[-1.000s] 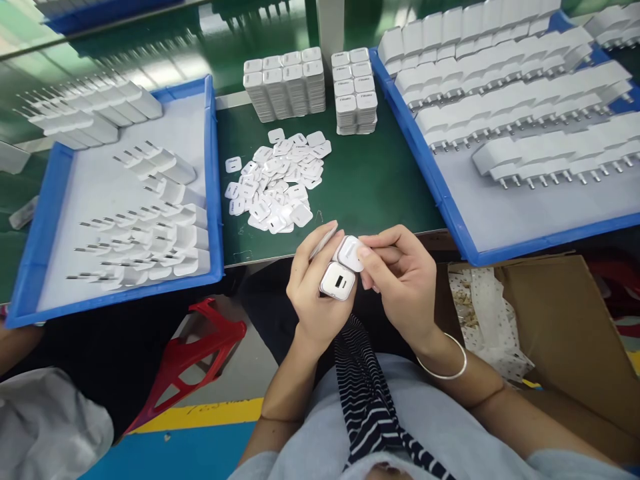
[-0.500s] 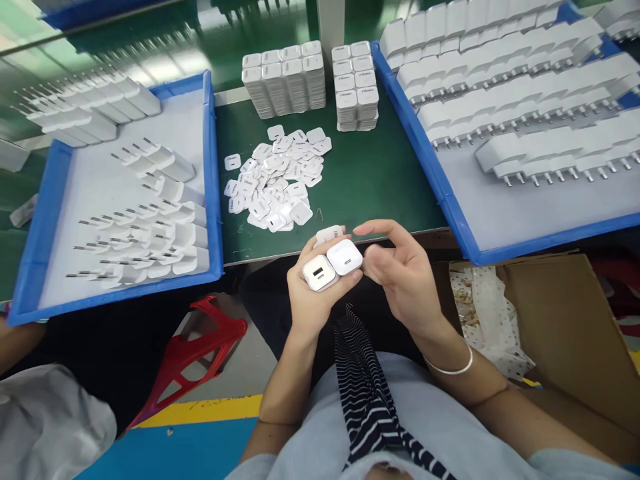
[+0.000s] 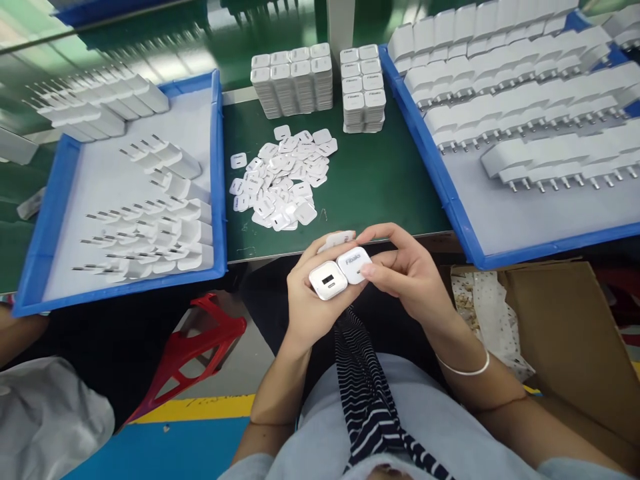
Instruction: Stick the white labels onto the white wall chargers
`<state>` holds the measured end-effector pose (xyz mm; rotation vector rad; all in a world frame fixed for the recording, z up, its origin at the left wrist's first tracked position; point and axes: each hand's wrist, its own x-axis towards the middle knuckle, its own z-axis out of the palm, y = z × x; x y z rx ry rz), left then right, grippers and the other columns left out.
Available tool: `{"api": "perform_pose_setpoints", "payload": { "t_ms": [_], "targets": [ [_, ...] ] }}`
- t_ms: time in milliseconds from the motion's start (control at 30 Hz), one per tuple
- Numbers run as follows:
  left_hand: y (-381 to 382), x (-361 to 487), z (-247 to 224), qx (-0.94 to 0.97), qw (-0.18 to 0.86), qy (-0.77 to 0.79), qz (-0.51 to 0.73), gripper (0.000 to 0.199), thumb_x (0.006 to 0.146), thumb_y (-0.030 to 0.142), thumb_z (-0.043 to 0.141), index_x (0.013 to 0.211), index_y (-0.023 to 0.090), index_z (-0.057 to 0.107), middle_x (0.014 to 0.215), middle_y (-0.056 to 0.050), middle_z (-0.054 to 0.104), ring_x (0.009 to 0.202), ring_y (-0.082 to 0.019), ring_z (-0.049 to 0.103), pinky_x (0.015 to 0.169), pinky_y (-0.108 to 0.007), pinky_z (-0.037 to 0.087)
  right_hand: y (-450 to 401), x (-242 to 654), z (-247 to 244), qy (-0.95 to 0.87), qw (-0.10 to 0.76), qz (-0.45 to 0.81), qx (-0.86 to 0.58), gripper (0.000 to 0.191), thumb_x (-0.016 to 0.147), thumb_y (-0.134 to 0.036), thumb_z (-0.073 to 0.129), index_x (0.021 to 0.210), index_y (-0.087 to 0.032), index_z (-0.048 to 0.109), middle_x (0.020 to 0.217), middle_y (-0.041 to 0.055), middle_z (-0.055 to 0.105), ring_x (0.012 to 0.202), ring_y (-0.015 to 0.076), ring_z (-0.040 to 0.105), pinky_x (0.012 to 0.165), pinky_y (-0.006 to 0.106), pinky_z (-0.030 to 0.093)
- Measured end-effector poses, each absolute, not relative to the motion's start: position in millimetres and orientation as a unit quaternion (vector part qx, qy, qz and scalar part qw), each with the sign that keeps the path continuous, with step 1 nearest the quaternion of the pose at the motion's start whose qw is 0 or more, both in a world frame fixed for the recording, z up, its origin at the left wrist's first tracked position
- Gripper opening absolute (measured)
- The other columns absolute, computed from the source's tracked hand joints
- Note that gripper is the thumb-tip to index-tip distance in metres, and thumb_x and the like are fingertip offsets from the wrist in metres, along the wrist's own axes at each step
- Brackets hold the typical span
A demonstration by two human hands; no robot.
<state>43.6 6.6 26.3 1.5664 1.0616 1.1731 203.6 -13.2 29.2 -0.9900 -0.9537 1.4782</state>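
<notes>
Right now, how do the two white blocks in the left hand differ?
The two-slot block shows a wide dark opening; the lettered block shows printing. The right hand has its thumb on the lettered block, not the two-slot block. Both have white, rounded-square faces.

Factory assembly workshop, green desk (image 3: 395, 183), blue trays (image 3: 219, 173) left and right with rows of white chargers (image 3: 520, 87), stacked faceplates (image 3: 293, 83) far, another person (image 3: 50, 400) near left, blue-and-yellow painted floor (image 3: 165, 447)

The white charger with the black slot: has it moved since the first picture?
Yes, slightly: in the left hand, the charger has shifted left, away from the blue tray at right.
</notes>
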Motion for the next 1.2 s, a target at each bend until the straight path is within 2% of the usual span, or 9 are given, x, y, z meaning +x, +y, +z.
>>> {"api": "perform_pose_setpoints", "payload": {
  "t_ms": [167,300,433,600,767,867,1000,1067,1200],
  "targets": [
    [7,36,39,0.703,0.449,0.36,0.418,0.041,0.072,0.013,0.086,0.111,0.025,0.078,0.122,-0.008,0.075,0.11,-0.023,0.073,0.098,-0.036,0.06,3,219,30,-0.458,0.548,0.542,-0.443,0.029,0.083,-0.032,0.082,0.109,-0.027,0.071,0.063,-0.0068,0.047,0.058,0.0106,0.042,0.052,0.023,0.035],
    [5,31,39,0.71,0.457,0.364,0.392,0.039,0.072,0.015,0.086,0.109,0.025,0.078,0.125,-0.009,0.074,0.111,-0.026,0.073,0.097,-0.037,0.062,11,219,30,-0.524,0.533,0.478,-0.461,0.006,0.082,-0.027,0.082,0.086,-0.024,0.079,0.082,0.0006,0.064,0.077,0.0154,0.061,0.064,0.027,0.051],
    [5,27,34,0.689,0.494,0.364,0.384,0.043,0.071,0.015,0.087,0.111,0.025,0.078,0.127,-0.01,0.073,0.112,-0.028,0.073,0.102,-0.042,0.059,10,218,30,-0.525,0.56,0.405,-0.497,0.004,0.091,-0.023,0.073,0.089,-0.023,0.077,0.09,0.0018,0.073,0.08,0.0166,0.069,0.065,0.028,0.057],
    [11,23,33,0.667,0.527,0.352,0.391,0.048,0.07,0.009,0.086,0.115,0.025,0.077,0.127,-0.01,0.073,0.118,-0.026,0.071,0.107,-0.04,0.055,5,225,42,-0.52,0.562,0.382,-0.517,0.012,0.101,-0.026,0.059,0.105,-0.023,0.071,0.079,-0.0017,0.07,0.051,0.0096,0.063,0.047,0.024,0.05],
    [18,22,30,0.654,0.562,0.35,0.365,0.045,0.069,0.012,0.088,0.111,0.023,0.078,0.123,-0.011,0.075,0.119,-0.028,0.07,0.107,-0.043,0.054,1,229,60,-0.576,0.489,0.387,-0.529,0.019,0.099,-0.02,0.061,0.11,-0.025,0.075,0.073,-0.0014,0.065,0.06,0.0114,0.062,0.059,0.025,0.056],
    [19,23,23,0.636,0.589,0.359,0.345,0.045,0.066,0.015,0.09,0.109,0.022,0.079,0.121,-0.01,0.076,0.111,-0.029,0.073,0.1,-0.041,0.058,3,228,62,-0.57,0.466,0.43,-0.522,0.02,0.094,-0.02,0.068,0.113,-0.024,0.074,0.074,-0.0013,0.068,0.06,0.0117,0.062,0.056,0.024,0.057],
    [17,25,16,0.623,0.603,0.364,0.34,0.044,0.062,0.011,0.09,0.104,0.021,0.079,0.122,-0.009,0.075,0.106,-0.027,0.075,0.093,-0.037,0.06,6,225,60,-0.531,0.485,0.472,-0.51,0.01,0.084,-0.025,0.082,0.089,-0.019,0.075,0.074,0.0007,0.072,0.059,0.012,0.066,0.051,0.022,0.058],
    [16,26,17,0.621,0.605,0.362,0.342,0.046,0.062,0.009,0.089,0.105,0.021,0.079,0.12,-0.009,0.076,0.104,-0.026,0.075,0.09,-0.035,0.061,6,222,62,-0.532,0.486,0.492,-0.488,0.014,0.081,-0.027,0.085,0.079,-0.019,0.074,0.07,0.0005,0.072,0.056,0.0114,0.065,0.05,0.022,0.059],
    [14,29,22,0.625,0.609,0.358,0.332,0.039,0.065,0.007,0.086,0.102,0.02,0.078,0.108,-0.007,0.078,0.099,-0.026,0.075,0.084,-0.035,0.061,4,214,65,-0.537,0.446,0.556,-0.452,0.008,0.081,-0.026,0.084,0.084,-0.02,0.079,0.069,-0.0007,0.073,0.054,0.0118,0.067,0.05,0.023,0.061]
  ]
}}
